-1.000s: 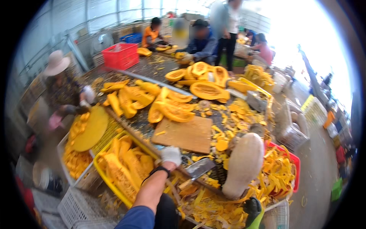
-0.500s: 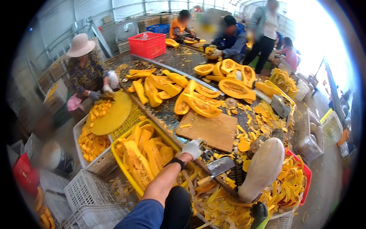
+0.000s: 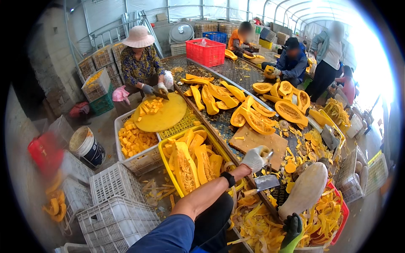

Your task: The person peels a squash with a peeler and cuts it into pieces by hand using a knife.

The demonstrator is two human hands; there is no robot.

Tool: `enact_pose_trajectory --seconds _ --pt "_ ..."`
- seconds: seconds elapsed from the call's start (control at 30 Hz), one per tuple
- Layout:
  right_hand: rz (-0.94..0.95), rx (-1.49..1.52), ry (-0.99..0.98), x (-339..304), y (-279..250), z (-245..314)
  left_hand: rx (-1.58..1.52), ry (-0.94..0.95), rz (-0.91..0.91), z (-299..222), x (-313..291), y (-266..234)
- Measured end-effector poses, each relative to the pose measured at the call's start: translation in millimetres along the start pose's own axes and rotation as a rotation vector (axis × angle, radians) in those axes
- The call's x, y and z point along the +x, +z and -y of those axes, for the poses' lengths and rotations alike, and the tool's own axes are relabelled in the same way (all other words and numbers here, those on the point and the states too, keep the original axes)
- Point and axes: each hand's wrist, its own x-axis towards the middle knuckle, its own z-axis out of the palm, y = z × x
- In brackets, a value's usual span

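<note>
My left hand (image 3: 254,159), in a white glove, is closed around a small metal tool (image 3: 269,155) that looks like a peeler. It hovers over the near edge of a brown cutting board (image 3: 270,145). Just below it lies a cleaver (image 3: 267,182) with a wooden handle, on the table edge. At the lower right is my right hand (image 3: 292,227), in a dark glove with a green cuff, its fingers loosely bent and nothing visible in them. It is beside the lower end of a long, whole tan squash (image 3: 304,189); contact is unclear.
Halved yellow squash (image 3: 255,120) lie beyond the board. A yellow crate (image 3: 166,168) of squash pieces stands left of my arm. Peelings (image 3: 257,219) fill the near side, beside a red crate (image 3: 344,217). A person (image 3: 141,63) cuts cubes on a round yellow board (image 3: 168,114).
The view has swung left, so the scene sits further right. My left hand has come over the board's near edge. The squash and cleaver stay put on the table.
</note>
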Motion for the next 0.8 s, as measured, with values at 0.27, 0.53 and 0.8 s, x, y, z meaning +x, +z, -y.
enact_pose_trajectory --seconds 0.27,0.53,0.8 --pt "-0.104 -0.447 -0.434 -25 13 23 -0.139 0.149 0.327 -91 -72 52" --pt "0.162 0.288 -0.093 -52 -4 -46 -0.319 -0.093 0.640 -120 -167 72" --pt "-0.123 -0.008 -0.319 -50 -4 -79 -0.099 0.080 0.647 -119 -170 70"
